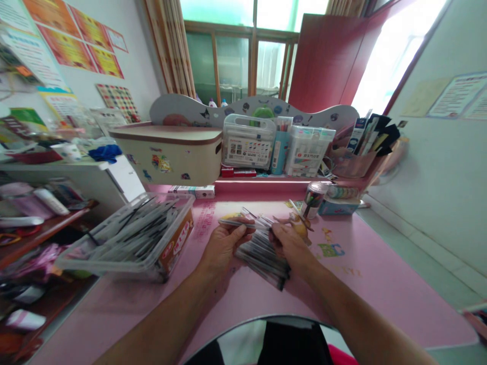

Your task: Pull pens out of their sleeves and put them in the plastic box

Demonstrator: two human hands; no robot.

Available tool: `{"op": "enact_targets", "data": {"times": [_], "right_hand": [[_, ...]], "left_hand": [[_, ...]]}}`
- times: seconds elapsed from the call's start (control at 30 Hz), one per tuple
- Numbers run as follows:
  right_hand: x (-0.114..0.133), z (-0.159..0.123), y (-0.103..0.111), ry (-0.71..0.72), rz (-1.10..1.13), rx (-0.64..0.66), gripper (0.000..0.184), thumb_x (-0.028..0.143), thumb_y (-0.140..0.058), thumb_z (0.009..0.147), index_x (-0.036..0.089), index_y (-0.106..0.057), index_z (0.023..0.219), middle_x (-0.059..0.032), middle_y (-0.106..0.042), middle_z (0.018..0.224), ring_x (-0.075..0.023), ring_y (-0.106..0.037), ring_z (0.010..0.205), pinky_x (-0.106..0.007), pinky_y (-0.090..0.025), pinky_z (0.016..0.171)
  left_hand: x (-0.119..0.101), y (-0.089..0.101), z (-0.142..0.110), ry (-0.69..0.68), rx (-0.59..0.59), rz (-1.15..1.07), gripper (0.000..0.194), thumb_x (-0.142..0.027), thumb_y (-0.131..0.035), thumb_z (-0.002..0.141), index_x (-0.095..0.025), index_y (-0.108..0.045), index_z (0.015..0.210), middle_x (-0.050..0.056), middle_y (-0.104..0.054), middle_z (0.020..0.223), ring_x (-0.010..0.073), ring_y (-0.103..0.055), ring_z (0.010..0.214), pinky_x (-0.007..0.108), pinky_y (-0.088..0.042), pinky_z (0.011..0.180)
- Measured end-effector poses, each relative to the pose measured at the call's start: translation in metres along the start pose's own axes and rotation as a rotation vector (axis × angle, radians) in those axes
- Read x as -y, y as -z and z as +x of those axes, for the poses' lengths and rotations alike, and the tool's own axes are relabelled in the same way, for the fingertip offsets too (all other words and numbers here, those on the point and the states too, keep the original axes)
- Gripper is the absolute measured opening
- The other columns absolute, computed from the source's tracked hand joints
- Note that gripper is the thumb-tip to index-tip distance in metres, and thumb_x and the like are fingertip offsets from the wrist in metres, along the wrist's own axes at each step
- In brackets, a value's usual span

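At the centre of the frame, the left hand [222, 248] and right hand [291, 243] have their fingers closed on a bundle of slim plastic-wrapped sticks [262, 258] just over the pink counter [243, 314]; a loosened grip could scatter them; a clear plastic tub [175, 248] of similar sticks sits near the left hand, left of centre.

Window [236, 61] glare; edges bowed; bright.

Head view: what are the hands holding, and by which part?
The left hand and right hand hold a bundle of plastic-wrapped pens by its upper end; the lower end sticks out free.
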State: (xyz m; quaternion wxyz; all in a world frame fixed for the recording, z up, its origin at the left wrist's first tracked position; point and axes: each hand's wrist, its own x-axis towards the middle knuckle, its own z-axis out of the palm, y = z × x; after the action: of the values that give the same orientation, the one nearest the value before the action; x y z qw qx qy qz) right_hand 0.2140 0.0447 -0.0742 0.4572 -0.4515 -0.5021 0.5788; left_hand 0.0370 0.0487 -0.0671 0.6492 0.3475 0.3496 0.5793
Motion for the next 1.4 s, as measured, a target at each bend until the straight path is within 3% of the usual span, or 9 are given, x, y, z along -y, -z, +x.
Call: {"op": "enact_targets", "data": {"times": [0.17,0.33,0.43,0.53,0.7,0.8,0.93,1.17,1.4], "right_hand": [[-0.003,0.002,0.001,0.053,0.156,-0.004,0.034,0.042,-0.074,0.069,0.023,-0.051,0.086,0.0110,-0.042,0.057,-0.0039,-0.020,0.037,-0.020,-0.012,0.035],[-0.003,0.000,0.001,-0.002,0.051,-0.020,0.038,0.057,-0.056,0.084,0.020,-0.055,0.075,0.0060,-0.044,0.054,-0.0062,-0.027,0.038,-0.022,-0.016,0.036],[-0.004,0.001,0.000,0.013,0.046,-0.011,0.037,0.055,-0.062,0.080,0.022,-0.050,0.071,0.0090,-0.035,0.047,-0.0065,-0.025,0.038,-0.021,-0.016,0.036],[-0.005,0.002,0.000,0.035,0.156,-0.007,0.035,0.050,-0.071,0.072,0.024,-0.051,0.085,0.0106,-0.043,0.055,-0.0046,-0.020,0.036,-0.020,-0.011,0.035],[-0.003,0.001,0.002,-0.003,0.009,0.001,0.041,0.060,-0.054,0.084,0.020,-0.055,0.075,0.0057,-0.045,0.054,-0.0061,-0.026,0.038,-0.022,-0.015,0.036],[-0.003,0.002,0.001,0.024,-0.043,-0.005,0.036,0.054,-0.058,0.084,0.021,-0.053,0.070,0.0084,-0.035,0.046,-0.0070,-0.025,0.038,-0.022,-0.016,0.036],[-0.001,0.003,0.000,0.054,0.102,-0.041,0.027,0.038,-0.071,0.072,0.024,-0.049,0.079,0.0118,-0.038,0.048,-0.0055,-0.023,0.036,-0.019,-0.016,0.035],[0.009,-0.005,0.005,-0.189,0.532,0.118,0.028,0.020,-0.065,0.062,0.022,-0.051,0.086,0.0057,-0.059,0.063,-0.0035,-0.027,0.036,-0.017,-0.012,0.035],[0.008,-0.005,0.002,-0.222,0.313,0.157,0.030,0.035,-0.073,0.069,0.019,-0.048,0.066,0.0079,-0.046,0.049,-0.0018,-0.024,0.034,-0.016,-0.009,0.034]], "left_hand": [[0.003,0.001,0.001,0.003,-0.008,-0.017,0.022,-0.023,-0.082,0.069,-0.016,-0.074,0.088,0.007,-0.075,0.096,0.0139,-0.070,0.079,0.021,-0.057,0.071],[0.003,0.001,0.001,-0.009,0.018,0.009,0.024,-0.025,-0.084,0.067,-0.015,-0.075,0.087,0.007,-0.076,0.095,0.0150,-0.070,0.079,0.023,-0.057,0.071],[0.003,0.000,0.000,-0.016,0.015,0.003,0.024,-0.025,-0.083,0.068,-0.015,-0.074,0.088,0.007,-0.076,0.095,0.0148,-0.070,0.080,0.023,-0.056,0.073],[0.003,-0.001,-0.001,-0.028,-0.002,-0.010,0.025,-0.025,-0.083,0.067,-0.015,-0.074,0.089,0.007,-0.075,0.096,0.0148,-0.070,0.081,0.022,-0.055,0.071],[0.005,0.001,-0.001,-0.025,0.041,0.043,0.024,-0.026,-0.082,0.070,-0.014,-0.075,0.090,0.008,-0.075,0.095,0.0150,-0.070,0.079,0.024,-0.056,0.075],[0.005,0.000,0.000,-0.018,0.017,0.028,0.023,-0.025,-0.082,0.070,-0.015,-0.074,0.089,0.007,-0.075,0.094,0.0143,-0.070,0.078,0.024,-0.056,0.074],[0.003,-0.001,0.001,-0.017,-0.075,-0.030,0.023,-0.023,-0.081,0.071,-0.015,-0.072,0.090,0.006,-0.075,0.091,0.0132,-0.070,0.077,0.021,-0.056,0.071],[-0.003,-0.003,-0.002,-0.078,-0.117,-0.006,0.028,-0.031,-0.082,0.069,-0.017,-0.068,0.089,0.005,-0.074,0.087,0.0138,-0.069,0.074,0.022,-0.055,0.067],[-0.007,-0.005,-0.007,-0.138,-0.047,0.056,0.018,-0.031,-0.074,0.078,-0.018,-0.067,0.088,0.005,-0.074,0.089,0.0161,-0.069,0.078,0.027,-0.054,0.073]]}}
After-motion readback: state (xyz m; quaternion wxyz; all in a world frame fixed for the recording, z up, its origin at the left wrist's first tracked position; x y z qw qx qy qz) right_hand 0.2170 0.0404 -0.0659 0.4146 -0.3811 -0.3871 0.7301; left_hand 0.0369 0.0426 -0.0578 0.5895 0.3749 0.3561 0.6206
